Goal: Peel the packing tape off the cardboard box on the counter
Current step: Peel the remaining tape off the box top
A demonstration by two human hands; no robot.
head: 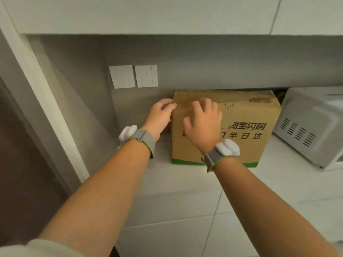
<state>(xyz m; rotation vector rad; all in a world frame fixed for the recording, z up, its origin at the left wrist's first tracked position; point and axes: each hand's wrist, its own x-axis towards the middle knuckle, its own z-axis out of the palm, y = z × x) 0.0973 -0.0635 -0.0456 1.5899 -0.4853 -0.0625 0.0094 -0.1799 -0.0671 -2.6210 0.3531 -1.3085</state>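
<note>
Left hand [161, 115] pinches box [241, 127] top-left corner; right hand [203, 121] curled on top edge.

A grey matte wall [204, 62] fills the middle of the view, softly and evenly lit. On it, towards the left, sit two white square switch panels [133, 76] side by side. Above the wall hang pale flat-fronted upper cabinets [148, 13]. Below the wall runs a pale, light-coloured countertop [185, 184]. At the wall's right end stands a white microwave oven with side vent slots [311, 127]. Left of the wall rises a white door frame [37, 86].
</note>
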